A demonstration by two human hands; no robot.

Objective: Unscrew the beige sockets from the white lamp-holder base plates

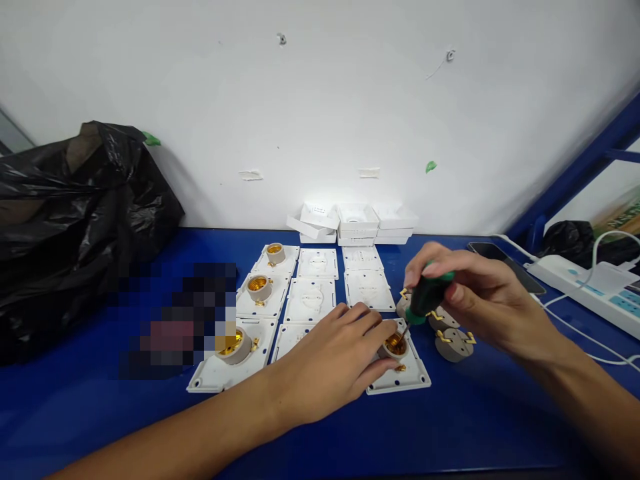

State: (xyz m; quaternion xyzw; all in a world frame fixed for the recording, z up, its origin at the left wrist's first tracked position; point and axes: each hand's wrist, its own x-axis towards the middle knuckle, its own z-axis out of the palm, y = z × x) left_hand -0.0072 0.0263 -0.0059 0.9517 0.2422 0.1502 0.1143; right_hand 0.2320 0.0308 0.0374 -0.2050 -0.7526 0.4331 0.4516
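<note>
My right hand (pixel 470 287) grips a green and black screwdriver (pixel 425 293), its shaft pointing down into a round lamp socket (pixel 396 345) with a gold threaded inside. That socket sits on a white square plate (pixel 400 381) at the front. My left hand (pixel 345 347) has its fingers curled against the socket's left side, thumb at its front edge. Beside the screwdriver, to the right, lie loose beige sockets (pixel 454 345) with brass terminals, one partly hidden by the tool.
At left, three plates bear sockets (pixel 259 287). Bare white plates (pixel 311 300) lie in the middle, with stacked white boxes (pixel 357 223) by the wall. A black bag (pixel 85 207) stands far left; a phone (pixel 505 263), power strip (pixel 590 293) and cables are at right.
</note>
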